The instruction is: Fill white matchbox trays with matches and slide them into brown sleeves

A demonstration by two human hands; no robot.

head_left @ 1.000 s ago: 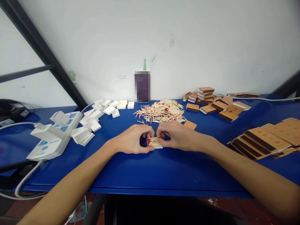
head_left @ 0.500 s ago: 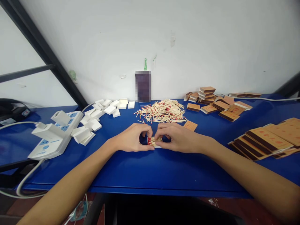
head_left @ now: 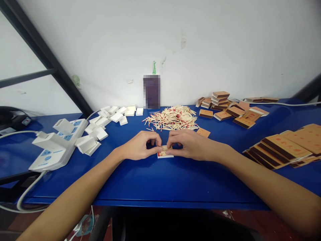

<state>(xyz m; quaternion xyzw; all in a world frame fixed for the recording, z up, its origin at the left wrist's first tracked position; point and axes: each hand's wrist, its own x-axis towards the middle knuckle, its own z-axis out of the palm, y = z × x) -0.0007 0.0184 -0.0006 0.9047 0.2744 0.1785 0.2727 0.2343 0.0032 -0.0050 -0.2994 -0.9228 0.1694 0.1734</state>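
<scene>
A small white matchbox tray [head_left: 166,156] lies on the blue table in front of me, with red-tipped matches [head_left: 162,153] inside. My left hand [head_left: 144,145] is curled at the tray's left end, its thumb against the edge. At the right end, my right hand [head_left: 189,145] has thumb and forefinger bent around the tray and its matches. Part of the tray is hidden under the fingers. Just beyond both hands is a heap of loose matches [head_left: 175,118]. A flat brown matchbox cover [head_left: 203,132] lies behind my right wrist.
Several white trays [head_left: 100,122] lie scattered at the left, beside a white power strip [head_left: 56,150] with plugs and cables. Brown matchboxes [head_left: 220,100] are piled at the back right. Flattened covers [head_left: 283,147] are stacked at the right. A pixelated dark rectangle [head_left: 151,92] stands by the wall.
My left fingers have lifted and loosened slightly over the tray's left end. More of the tray's white front wall shows now. The view has shifted a little.
</scene>
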